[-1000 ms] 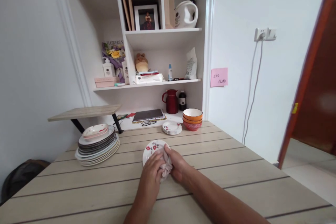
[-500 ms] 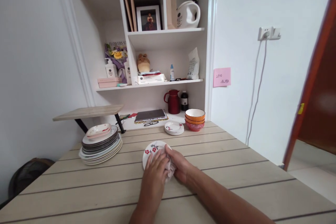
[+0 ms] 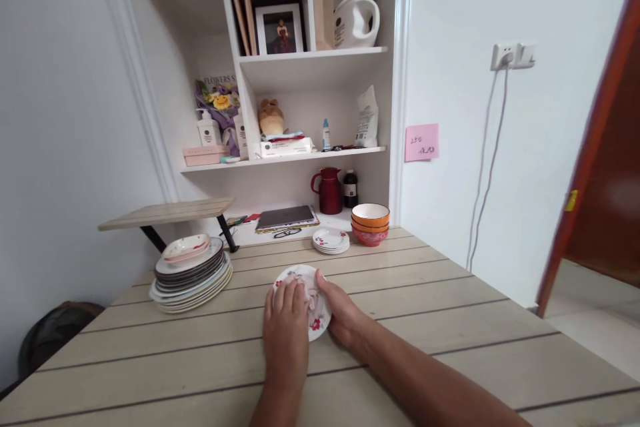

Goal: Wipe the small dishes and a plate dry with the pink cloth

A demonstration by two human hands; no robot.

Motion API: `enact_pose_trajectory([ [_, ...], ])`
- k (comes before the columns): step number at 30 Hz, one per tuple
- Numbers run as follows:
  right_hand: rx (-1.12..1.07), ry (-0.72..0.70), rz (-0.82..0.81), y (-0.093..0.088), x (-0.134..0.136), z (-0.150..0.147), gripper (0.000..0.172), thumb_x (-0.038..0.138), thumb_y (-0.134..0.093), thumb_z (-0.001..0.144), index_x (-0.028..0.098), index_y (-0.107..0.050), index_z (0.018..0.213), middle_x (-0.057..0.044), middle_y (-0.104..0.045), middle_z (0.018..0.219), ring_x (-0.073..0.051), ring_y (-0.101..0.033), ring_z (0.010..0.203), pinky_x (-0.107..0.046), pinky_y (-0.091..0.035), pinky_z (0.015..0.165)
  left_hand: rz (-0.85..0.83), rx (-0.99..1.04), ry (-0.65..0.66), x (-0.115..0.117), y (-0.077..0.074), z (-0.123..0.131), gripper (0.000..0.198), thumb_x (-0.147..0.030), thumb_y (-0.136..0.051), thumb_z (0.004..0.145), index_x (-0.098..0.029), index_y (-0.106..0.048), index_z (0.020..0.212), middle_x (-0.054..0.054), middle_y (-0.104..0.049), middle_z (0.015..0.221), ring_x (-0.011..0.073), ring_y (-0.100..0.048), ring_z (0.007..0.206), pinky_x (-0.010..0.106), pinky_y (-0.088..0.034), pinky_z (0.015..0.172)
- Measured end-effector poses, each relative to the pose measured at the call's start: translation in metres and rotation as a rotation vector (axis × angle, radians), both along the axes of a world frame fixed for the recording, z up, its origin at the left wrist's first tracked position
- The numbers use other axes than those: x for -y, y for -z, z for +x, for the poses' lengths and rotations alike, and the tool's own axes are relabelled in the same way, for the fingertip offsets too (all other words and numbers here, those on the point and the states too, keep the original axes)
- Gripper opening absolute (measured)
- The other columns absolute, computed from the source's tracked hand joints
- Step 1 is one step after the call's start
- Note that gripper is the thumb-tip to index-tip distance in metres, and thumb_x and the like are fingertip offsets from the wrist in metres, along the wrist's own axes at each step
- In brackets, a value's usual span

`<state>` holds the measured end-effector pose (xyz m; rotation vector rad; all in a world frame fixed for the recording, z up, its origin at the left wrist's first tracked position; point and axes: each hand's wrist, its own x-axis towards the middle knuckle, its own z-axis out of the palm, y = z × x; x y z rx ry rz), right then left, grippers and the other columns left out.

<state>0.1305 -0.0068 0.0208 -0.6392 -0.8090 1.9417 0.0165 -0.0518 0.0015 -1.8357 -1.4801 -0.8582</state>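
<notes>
A small white plate (image 3: 321, 328) with red flowers is held above the near middle of the table, its face turned partly towards me. My right hand (image 3: 344, 312) grips its right rim, thumb on the face and fingers behind. Across the plate's left side lies my left hand (image 3: 287, 323), its fingers together and pressing a crumpled pale pink cloth (image 3: 312, 299) against the surface. Part of the cloth is hidden under those fingers. Beyond the plate is a short stack of similar small plates (image 3: 331, 240), and stacked bowls (image 3: 370, 225) in orange and red stand beside it.
On the left of the wooden table (image 3: 400, 287), a tall pile of plates (image 3: 193, 283) stands by a small raised shelf (image 3: 167, 212). Behind are a closed laptop (image 3: 286, 216), glasses (image 3: 287, 233), a red jug (image 3: 330, 191) and a dark bottle (image 3: 351, 189).
My left hand has slid with the cloth to the plate's left side, uncovering flowers at the lower right. My right hand still grips the right rim. The camera view has shifted slightly.
</notes>
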Motion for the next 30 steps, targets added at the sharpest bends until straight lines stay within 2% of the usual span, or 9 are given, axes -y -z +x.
enact_pose_trajectory([
  [3, -0.022, 0.002, 0.008, 0.004, -0.004, 0.000, 0.046, 0.052, -0.051, 0.092, 0.010, -0.066, 0.103, -0.012, -0.075, 0.084, -0.022, -0.070, 0.072, -0.035, -0.054, 0.073, 0.016, -0.012, -0.008, 0.000, 0.002, 0.000, 0.033, -0.016, -0.051, 0.090, -0.014, -0.062, 0.121, 0.014, -0.068, 0.119, 0.0311, -0.059, 0.116, 0.050, -0.047, 0.098],
  [7, -0.046, 0.019, -0.010, 0.008, -0.009, 0.000, 0.045, 0.051, -0.052, 0.091, 0.009, -0.065, 0.103, -0.012, -0.075, 0.085, -0.022, -0.071, 0.072, -0.035, -0.054, 0.073, 0.019, 0.003, 0.042, -0.003, 0.007, -0.001, 0.035, -0.013, -0.049, 0.089, -0.015, -0.061, 0.123, 0.014, -0.067, 0.122, 0.0300, -0.058, 0.118, 0.049, -0.047, 0.100],
  [12, -0.065, 0.017, -0.024, 0.010, -0.013, 0.002, 0.046, 0.052, -0.049, 0.092, 0.010, -0.064, 0.105, -0.012, -0.075, 0.088, -0.022, -0.071, 0.076, -0.036, -0.055, 0.074, -0.001, 0.061, 0.194, -0.006, 0.011, -0.005, 0.038, -0.009, -0.047, 0.088, -0.016, -0.061, 0.122, 0.011, -0.065, 0.126, 0.0263, -0.056, 0.122, 0.046, -0.049, 0.102],
  [21, -0.064, -0.020, -0.071, 0.005, -0.010, 0.007, 0.050, 0.053, -0.047, 0.093, 0.007, -0.066, 0.102, -0.015, -0.075, 0.092, -0.022, -0.072, 0.086, -0.034, -0.053, 0.084, -0.092, 0.089, 0.460, -0.005, 0.011, -0.008, 0.044, -0.009, -0.043, 0.087, -0.023, -0.062, 0.124, 0.008, -0.067, 0.125, 0.0248, -0.056, 0.125, 0.052, -0.046, 0.105],
  [26, -0.031, -0.054, -0.109, 0.000, -0.006, 0.011, 0.056, 0.057, -0.048, 0.092, 0.004, -0.066, 0.098, -0.016, -0.074, 0.084, -0.022, -0.072, 0.081, -0.032, -0.055, 0.080, -0.202, 0.054, 0.536, 0.001, 0.006, -0.003, 0.045, -0.008, -0.045, 0.084, -0.024, -0.063, 0.122, 0.008, -0.066, 0.126, 0.0243, -0.054, 0.126, 0.053, -0.044, 0.107],
  [30, -0.032, -0.057, -0.137, -0.004, -0.005, 0.011, 0.059, 0.057, -0.045, 0.093, 0.002, -0.065, 0.099, -0.016, -0.074, 0.082, -0.022, -0.072, 0.077, -0.031, -0.055, 0.080, -0.250, 0.038, 0.521, 0.008, -0.003, 0.002, 0.043, -0.006, -0.045, 0.081, -0.023, -0.066, 0.113, 0.008, -0.069, 0.118, 0.0256, -0.058, 0.120, 0.054, -0.044, 0.105],
])
